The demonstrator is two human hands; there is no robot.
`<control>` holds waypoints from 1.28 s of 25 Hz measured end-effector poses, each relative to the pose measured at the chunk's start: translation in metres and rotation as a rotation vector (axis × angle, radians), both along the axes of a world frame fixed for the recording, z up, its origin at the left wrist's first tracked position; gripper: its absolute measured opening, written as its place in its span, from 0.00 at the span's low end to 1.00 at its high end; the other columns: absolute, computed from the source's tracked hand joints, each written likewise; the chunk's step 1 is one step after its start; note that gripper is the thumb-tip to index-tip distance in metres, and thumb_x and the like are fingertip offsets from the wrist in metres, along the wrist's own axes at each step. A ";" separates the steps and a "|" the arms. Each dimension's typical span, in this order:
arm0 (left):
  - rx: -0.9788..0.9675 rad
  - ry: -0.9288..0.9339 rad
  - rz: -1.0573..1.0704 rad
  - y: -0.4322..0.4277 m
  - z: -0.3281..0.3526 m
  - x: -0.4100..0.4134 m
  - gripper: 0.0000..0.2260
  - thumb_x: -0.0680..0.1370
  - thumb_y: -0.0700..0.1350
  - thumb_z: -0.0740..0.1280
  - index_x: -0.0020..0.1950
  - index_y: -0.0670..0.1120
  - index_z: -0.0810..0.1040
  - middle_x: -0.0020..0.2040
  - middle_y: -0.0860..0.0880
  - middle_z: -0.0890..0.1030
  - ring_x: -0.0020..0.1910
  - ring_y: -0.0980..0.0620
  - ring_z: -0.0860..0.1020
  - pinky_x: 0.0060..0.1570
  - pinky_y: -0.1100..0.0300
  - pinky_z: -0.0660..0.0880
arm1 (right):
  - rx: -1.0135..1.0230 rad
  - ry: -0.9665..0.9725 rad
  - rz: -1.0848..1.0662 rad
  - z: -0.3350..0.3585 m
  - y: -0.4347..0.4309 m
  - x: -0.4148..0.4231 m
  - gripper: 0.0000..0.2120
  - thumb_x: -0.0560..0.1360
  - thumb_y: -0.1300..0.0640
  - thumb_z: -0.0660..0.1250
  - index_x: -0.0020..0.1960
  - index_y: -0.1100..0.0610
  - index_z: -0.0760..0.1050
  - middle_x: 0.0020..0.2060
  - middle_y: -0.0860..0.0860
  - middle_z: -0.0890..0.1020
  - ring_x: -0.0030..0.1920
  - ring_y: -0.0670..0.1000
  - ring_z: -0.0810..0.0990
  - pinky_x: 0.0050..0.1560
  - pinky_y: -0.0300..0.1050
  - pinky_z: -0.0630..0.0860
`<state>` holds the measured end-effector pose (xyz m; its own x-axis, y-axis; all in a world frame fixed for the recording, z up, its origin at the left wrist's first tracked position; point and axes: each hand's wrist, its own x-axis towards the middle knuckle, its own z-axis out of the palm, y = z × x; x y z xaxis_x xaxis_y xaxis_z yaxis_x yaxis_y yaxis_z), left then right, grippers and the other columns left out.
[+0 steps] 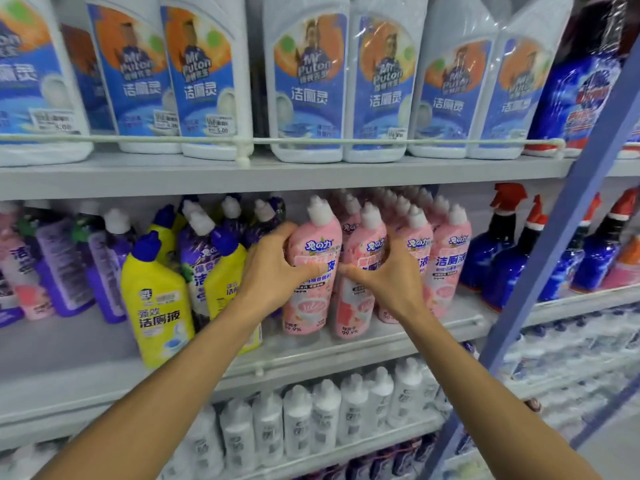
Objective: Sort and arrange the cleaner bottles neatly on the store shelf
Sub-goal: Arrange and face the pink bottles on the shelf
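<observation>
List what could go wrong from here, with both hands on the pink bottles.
1. The left hand and right hand each grip a front pink bottle in a tightly packed row; pulling them may tip the neighbouring pink bottles.
2. The left forearm passes close by a tilted yellow bottle; a sideways move could knock it over.
3. The front yellow bottle leans near the shelf edge and might topple forward.

"Mr Puton" white bottles [304, 81], perhaps "5.00" tag [219, 125]
</observation>
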<state>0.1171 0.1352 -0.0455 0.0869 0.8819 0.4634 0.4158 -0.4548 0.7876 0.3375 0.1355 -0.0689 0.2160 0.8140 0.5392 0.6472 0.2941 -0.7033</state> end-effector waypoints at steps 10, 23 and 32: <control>-0.184 -0.103 -0.023 0.055 -0.064 0.025 0.25 0.61 0.62 0.78 0.54 0.59 0.76 0.51 0.54 0.86 0.50 0.53 0.85 0.52 0.43 0.82 | 0.039 0.117 -0.005 -0.057 0.005 0.003 0.48 0.64 0.29 0.77 0.74 0.50 0.65 0.68 0.45 0.77 0.68 0.46 0.76 0.64 0.53 0.77; -0.205 -0.136 -0.075 0.079 -0.065 0.055 0.18 0.69 0.47 0.80 0.55 0.50 0.79 0.48 0.51 0.85 0.46 0.55 0.84 0.46 0.56 0.83 | 0.058 0.110 -0.212 -0.075 0.000 -0.006 0.39 0.69 0.35 0.76 0.74 0.49 0.68 0.61 0.44 0.78 0.62 0.43 0.74 0.59 0.41 0.74; -0.130 -0.152 -0.122 0.094 -0.058 0.059 0.12 0.74 0.37 0.76 0.54 0.43 0.79 0.43 0.49 0.83 0.38 0.58 0.81 0.33 0.72 0.74 | 0.067 0.148 -0.373 -0.072 0.002 -0.028 0.37 0.71 0.38 0.75 0.75 0.50 0.68 0.60 0.45 0.75 0.57 0.39 0.68 0.57 0.39 0.72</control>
